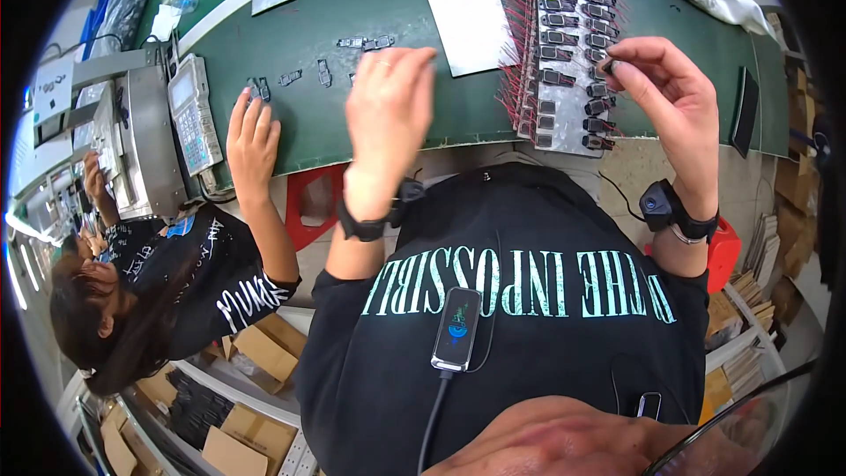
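My right hand [674, 101] is closed in a pinch on a small black part [608, 65], just over the right edge of a metal plate [575, 128]. That plate bears rows of small black rectangular modules [558, 37], many with thin red wires [514, 62] sticking out to the sides. Over the green table, my left hand [388, 106] is blurred, its fingers bent and partly hidden behind the back of the hand. Close by its fingertips lie loose black modules [379, 42]; whether it holds one cannot be made out.
A bare metal sheet [467, 18] lies between my hands on the green table [308, 128]. At the left, a co-worker's hand [254, 141] reaches toward other modules [258, 88], beside a machine with a keypad [194, 115]. A dark flat panel [745, 110] rests at the right edge.
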Tool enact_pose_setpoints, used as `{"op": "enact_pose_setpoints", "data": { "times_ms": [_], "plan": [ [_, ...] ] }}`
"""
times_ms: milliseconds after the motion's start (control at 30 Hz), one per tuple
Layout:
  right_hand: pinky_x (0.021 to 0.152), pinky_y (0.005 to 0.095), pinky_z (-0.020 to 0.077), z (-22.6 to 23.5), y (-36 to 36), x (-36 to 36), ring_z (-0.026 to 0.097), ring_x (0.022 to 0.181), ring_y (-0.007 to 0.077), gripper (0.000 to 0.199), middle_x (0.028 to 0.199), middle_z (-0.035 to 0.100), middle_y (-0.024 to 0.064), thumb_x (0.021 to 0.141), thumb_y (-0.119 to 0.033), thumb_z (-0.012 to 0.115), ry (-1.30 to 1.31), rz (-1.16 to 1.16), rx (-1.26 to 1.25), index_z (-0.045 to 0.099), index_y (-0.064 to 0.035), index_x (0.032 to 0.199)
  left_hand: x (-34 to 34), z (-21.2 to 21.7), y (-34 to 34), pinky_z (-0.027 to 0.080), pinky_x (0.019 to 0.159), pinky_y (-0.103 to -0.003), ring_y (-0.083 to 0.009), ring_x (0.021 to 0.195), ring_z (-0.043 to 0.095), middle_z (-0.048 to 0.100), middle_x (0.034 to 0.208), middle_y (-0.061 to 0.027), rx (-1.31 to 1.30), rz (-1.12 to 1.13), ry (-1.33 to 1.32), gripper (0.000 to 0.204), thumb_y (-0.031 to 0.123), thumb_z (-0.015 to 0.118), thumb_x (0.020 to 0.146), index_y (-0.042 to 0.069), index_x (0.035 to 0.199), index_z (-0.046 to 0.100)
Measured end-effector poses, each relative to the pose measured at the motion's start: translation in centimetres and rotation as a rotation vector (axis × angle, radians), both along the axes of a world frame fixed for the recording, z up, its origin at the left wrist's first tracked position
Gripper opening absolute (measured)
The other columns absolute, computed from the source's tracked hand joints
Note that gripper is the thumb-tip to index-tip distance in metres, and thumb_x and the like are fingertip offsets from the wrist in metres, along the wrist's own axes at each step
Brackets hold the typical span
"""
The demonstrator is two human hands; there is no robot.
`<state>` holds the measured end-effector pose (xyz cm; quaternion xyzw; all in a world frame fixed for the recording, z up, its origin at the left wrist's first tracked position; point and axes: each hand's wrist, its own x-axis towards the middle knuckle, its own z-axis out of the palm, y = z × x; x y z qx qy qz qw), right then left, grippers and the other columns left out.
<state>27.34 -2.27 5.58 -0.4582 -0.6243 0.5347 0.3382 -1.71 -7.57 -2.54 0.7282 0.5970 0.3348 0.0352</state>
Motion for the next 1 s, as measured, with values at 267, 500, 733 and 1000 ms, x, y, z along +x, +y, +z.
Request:
{"op": "enact_pose_setpoints", "data": {
  "times_ms": [267,500,733,1000],
  "plan": [
    [0.08,0.0203,0.0507,-0.4,0.3,-1.9,0.063,0.088,0.0051,0.013,0.096,0.068,-0.0002,0.096,-0.008,0.067,0.049,0.053,0.021,0.065,-0.0007,0.106,-3.5,0.9,0.5,0.055,0.075,-0.038,-0.0277,0.089,0.063,0.065,0.093,-0.007,-0.188,-0.168,0.29,0.019,0.003,0.07,0.082,0.007,0.101,0.071],
    [0.081,0.0221,0.0515,-1.4,-0.5,-2.6,0.063,0.087,0.0069,0.014,0.098,0.066,0.0015,0.095,-0.007,0.067,0.145,0.044,-0.023,0.063,-0.0001,0.107,-1.9,0.7,0.8,0.059,0.074,-0.031,-0.023,0.083,0.07,0.071,0.096,-0.0083,-0.305,-0.142,-0.44,0.021,0.001,0.067,0.09,0.002,0.11,0.071],
    [0.078,0.0244,0.0533,-2.2,-1.9,-5.8,0.064,0.086,0.0097,0.013,0.102,0.064,0.0039,0.095,-0.003,0.065,0.315,0.078,-0.116,0.062,0.0007,0.107,3.5,2.0,0.9,0.062,0.075,-0.027,-0.0158,0.084,0.071,0.071,0.104,-0.0131,-0.408,-0.044,-1.321,0.026,0.005,0.063,0.098,-0.006,0.122,0.066],
    [0.083,0.0233,0.0555,-3.2,-1.8,-5.9,0.066,0.09,0.0092,0.015,0.099,0.066,0.0032,0.096,-0.004,0.065,0.124,-0.068,-0.02,0.062,0.0016,0.109,6.7,2.1,0.3,0.062,0.079,-0.028,-0.0185,0.09,0.072,0.071,0.106,-0.0147,-0.501,-0.079,-1.523,0.027,0.006,0.062,0.099,-0.007,0.123,0.065]
  ]
}}
